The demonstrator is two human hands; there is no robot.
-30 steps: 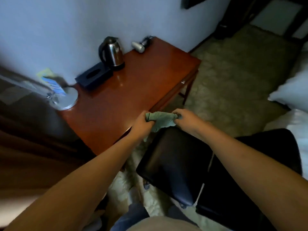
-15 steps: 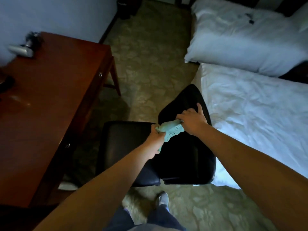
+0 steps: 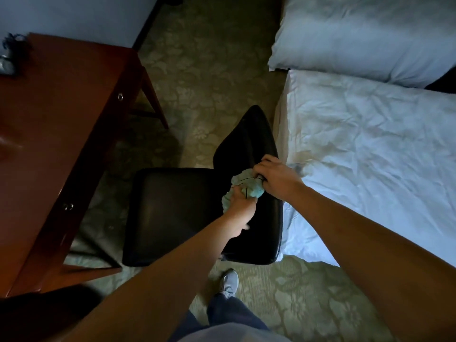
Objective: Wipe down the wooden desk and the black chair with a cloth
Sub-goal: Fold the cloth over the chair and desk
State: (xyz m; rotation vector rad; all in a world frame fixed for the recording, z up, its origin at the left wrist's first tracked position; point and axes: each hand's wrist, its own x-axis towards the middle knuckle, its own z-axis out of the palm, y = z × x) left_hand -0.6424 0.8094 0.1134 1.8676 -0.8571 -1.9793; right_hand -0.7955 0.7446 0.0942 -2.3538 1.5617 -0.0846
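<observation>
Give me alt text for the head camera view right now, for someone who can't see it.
Both hands, left hand and right hand, grip a bunched pale green cloth over the black chair, near where seat meets backrest. The wooden desk stands to the left and a white bed to the right, on patterned carpet.

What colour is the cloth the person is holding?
The cloth is pale green, almost mint, seen best in the head view, bunched between both hands over the black chair.

Dim, wide-angle-warped view; brightest on the white bed (image 3: 370, 149), deep shadow at lower left.
</observation>
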